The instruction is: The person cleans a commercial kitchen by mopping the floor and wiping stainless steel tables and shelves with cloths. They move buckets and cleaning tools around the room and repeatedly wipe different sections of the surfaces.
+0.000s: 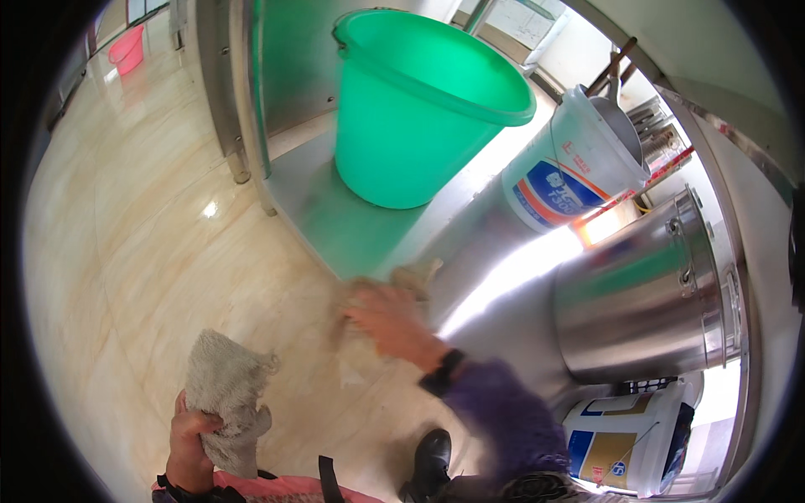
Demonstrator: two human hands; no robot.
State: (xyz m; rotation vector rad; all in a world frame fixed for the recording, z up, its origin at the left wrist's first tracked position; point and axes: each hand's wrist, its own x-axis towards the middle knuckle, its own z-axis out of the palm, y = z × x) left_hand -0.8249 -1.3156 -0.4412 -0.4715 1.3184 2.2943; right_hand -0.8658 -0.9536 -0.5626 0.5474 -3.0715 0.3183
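Observation:
My left hand (194,440) grips a folded grey terry cloth (226,396) at the lower left, above the tiled floor. My right hand (393,320), blurred, is at the front edge of a low stainless steel shelf (314,232), on a second beige cloth (418,276) that is also blurred. A green plastic bucket (402,132) stands on the shelf beyond my right hand. To the right, a white plastic pail (566,170) with utensils in it and a large stainless steel pot (635,302) stand on the same shelf.
Another white pail (629,434) sits at the lower right, near my black shoe (433,456). Metal table legs (236,94) rise left of the green bucket. A pink bucket (127,50) is on the floor far off at the upper left. The upper table's edge (723,119) overhangs the shelf.

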